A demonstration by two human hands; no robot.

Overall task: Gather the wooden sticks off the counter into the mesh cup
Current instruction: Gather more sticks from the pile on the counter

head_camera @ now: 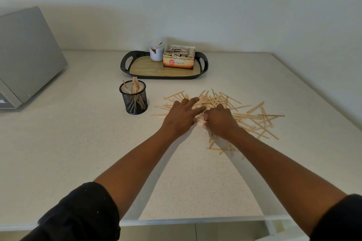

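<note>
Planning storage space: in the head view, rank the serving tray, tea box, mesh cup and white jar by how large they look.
1. serving tray
2. tea box
3. mesh cup, unsure against the box since it stands nearer the camera
4. white jar

On the table (78,143) the sticks (244,115) lie scattered right of the cup (134,98), which holds more sticks, both hands rest on the pile's left part, the tray (125,62) with a jar (156,51) and box (179,60) sits behind, and a machine (27,55) stands far left.
</note>
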